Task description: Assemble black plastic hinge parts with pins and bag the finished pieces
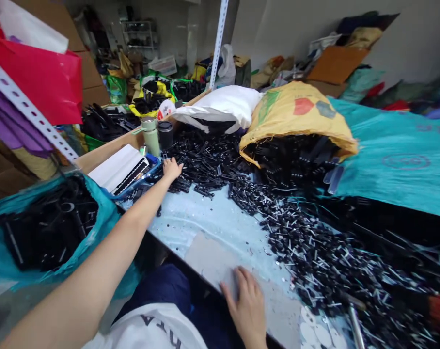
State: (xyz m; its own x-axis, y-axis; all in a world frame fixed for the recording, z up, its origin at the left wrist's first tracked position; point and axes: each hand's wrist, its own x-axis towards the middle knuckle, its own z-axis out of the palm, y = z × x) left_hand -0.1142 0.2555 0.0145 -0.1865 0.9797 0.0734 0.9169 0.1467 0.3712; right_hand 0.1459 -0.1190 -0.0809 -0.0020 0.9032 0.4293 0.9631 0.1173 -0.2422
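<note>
Far out at the table's left, my left hand (172,168) reaches over a heap of small black plastic parts (209,157). Its thumb stands apart from the fingers and no held part shows; the fingertips are partly hidden. Close to my body, my right hand (248,305) rests on a grey board (211,257) at the table's near edge, thumb and fingers spread, with nothing in it. Right of this hand spreads a big pile of black parts with metal pins (322,252).
A green bottle (150,138) and a dark cup (165,134) stand behind my left hand. White (227,104), yellow (300,109) and teal sacks (398,155) line the back. A hammer-like tool (356,322) and white discs (314,332) lie at right. A teal bag (103,198) sits left.
</note>
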